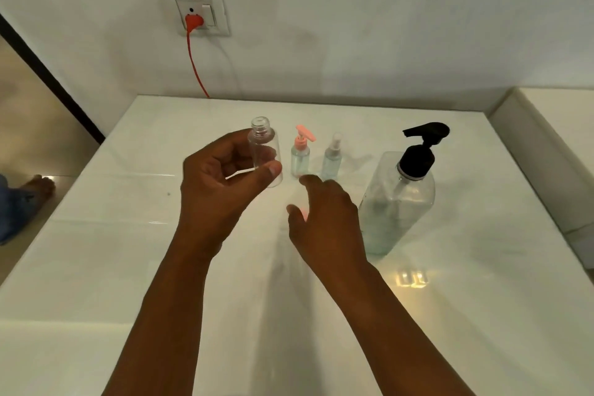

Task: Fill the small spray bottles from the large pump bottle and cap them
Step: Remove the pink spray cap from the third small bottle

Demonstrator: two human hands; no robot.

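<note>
The table (450,315) has a smooth, glossy white top that mirrors the light. The open bottle (268,151) is clear, shiny plastic, as are the pink-pump bottle (300,159) and the spray bottle (332,159). The big bottle (395,202) is clear plastic too, with a matt black plastic pump (421,148). The wall (385,26) looks matt white.

Big pump bottle (397,202) on the right is showing clear plastic with a black pump head (421,151). Far middle, one small bottle (300,159) is wearing a pink pump, the one (331,159) beside it a whitish cap. Red-orange plug (193,21) and cord are glowing against the white wall (353,10); the table (96,267) is looking glossy white.
</note>
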